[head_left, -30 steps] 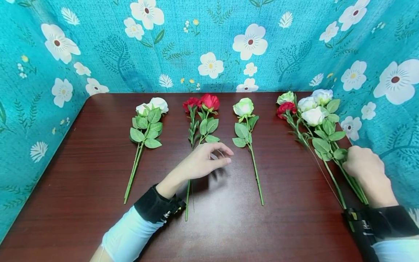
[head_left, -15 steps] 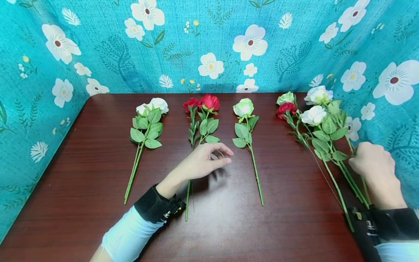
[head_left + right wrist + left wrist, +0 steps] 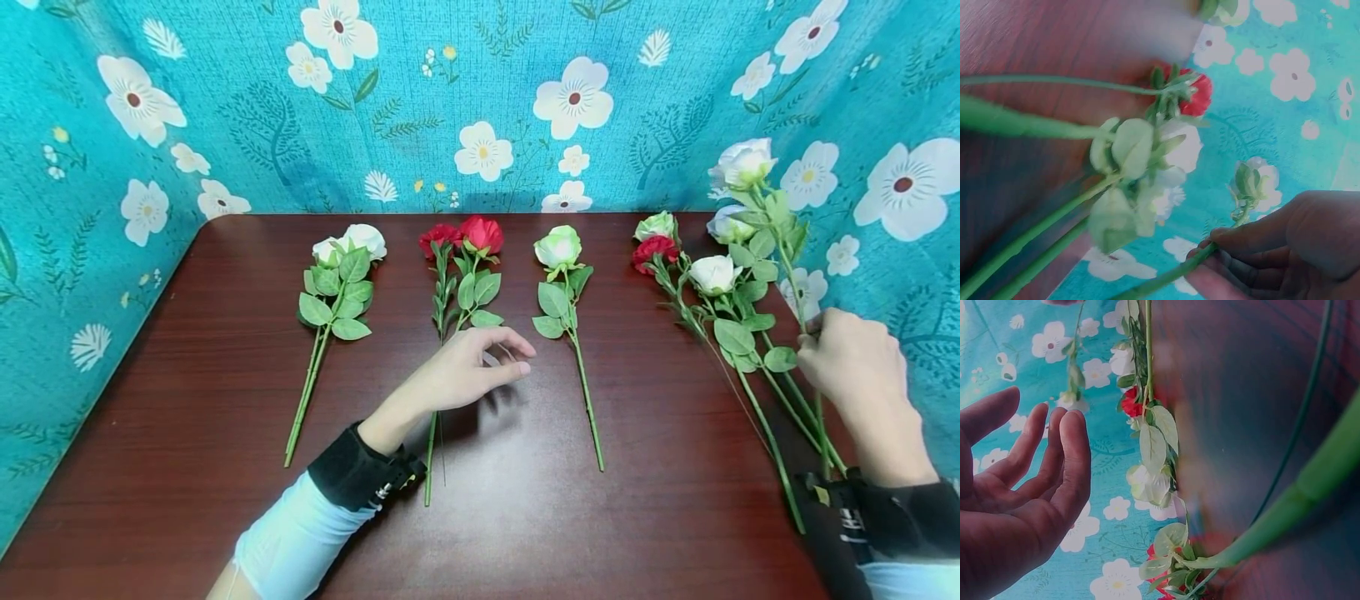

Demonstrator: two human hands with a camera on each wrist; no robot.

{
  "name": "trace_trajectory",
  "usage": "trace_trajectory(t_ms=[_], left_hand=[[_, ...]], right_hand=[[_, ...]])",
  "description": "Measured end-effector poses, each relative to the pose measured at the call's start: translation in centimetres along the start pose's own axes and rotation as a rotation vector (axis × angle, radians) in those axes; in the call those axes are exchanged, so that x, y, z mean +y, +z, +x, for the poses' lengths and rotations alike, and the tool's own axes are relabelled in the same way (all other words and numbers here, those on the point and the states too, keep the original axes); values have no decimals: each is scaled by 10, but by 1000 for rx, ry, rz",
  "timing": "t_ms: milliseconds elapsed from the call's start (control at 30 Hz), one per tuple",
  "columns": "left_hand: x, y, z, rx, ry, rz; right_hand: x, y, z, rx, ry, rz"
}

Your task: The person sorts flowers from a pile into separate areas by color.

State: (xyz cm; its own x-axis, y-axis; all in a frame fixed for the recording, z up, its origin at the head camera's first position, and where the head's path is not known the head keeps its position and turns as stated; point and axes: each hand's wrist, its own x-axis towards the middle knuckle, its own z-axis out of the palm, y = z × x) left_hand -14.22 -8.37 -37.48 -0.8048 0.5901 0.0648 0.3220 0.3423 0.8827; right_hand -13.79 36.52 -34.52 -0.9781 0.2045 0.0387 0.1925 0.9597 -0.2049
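White rose (image 3: 744, 162), pinched by its stem in the right hand (image 3: 855, 367), had risen clear of the pile of flowers (image 3: 712, 279) at the table's (image 3: 187, 417) right edge since a second earlier, indicating separation under way, while the left hand (image 3: 465, 371) lay relaxed, fingers apart, holding nothing.

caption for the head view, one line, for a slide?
Right hand lifts a white rose by its stem from the right-side pile; left hand rests open over the red flowers' stems.

No text, label, brand or number can be read on anything.
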Motion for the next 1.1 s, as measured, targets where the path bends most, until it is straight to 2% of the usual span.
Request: trace_trajectory(t_ms=[333, 667, 933, 1100], left_hand=[[1, -1, 0, 8, 2, 8], [3, -3, 0, 17, -3, 10], [2, -2, 0, 19, -15, -5], [1, -2, 0, 20, -19, -10]], right_hand=[[-25, -4, -6, 57, -161, 96], [-57, 8, -14, 108, -301, 158], [-78, 16, -26, 40, -351, 229], [-89, 22, -34, 38, -411, 263]])
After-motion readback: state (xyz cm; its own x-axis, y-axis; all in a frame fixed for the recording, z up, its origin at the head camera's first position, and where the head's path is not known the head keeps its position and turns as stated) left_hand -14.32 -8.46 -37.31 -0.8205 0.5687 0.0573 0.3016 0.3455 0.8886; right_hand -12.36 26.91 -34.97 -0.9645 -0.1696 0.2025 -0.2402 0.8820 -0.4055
